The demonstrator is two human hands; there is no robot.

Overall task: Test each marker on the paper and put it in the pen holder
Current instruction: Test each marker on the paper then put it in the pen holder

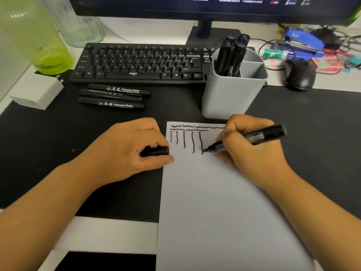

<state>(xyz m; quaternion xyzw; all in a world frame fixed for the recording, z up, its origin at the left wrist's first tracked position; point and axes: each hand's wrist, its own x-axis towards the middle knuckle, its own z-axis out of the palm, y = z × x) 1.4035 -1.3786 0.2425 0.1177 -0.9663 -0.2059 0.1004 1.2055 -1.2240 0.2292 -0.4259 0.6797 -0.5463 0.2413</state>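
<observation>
My right hand (252, 147) grips an uncapped black marker (261, 135), its tip touching the white paper (214, 202) at the foot of a wavy vertical line. Several wavy black lines run across the sheet's top. My left hand (127, 151) rests at the paper's left edge and holds the marker's black cap (156, 151). Three capped black markers (113, 96) lie side by side in front of the keyboard. The grey pen holder (230, 94) stands just beyond the paper with several black markers (232, 53) upright in its left compartment.
A black keyboard (140, 63) and monitor stand (205, 28) sit behind. A green bottle (39, 40) and white charger (39, 92) are at the left. A black mouse (300, 73), a blue stapler (300, 40) and clutter lie at the right. A black mat (312, 114) covers the desk.
</observation>
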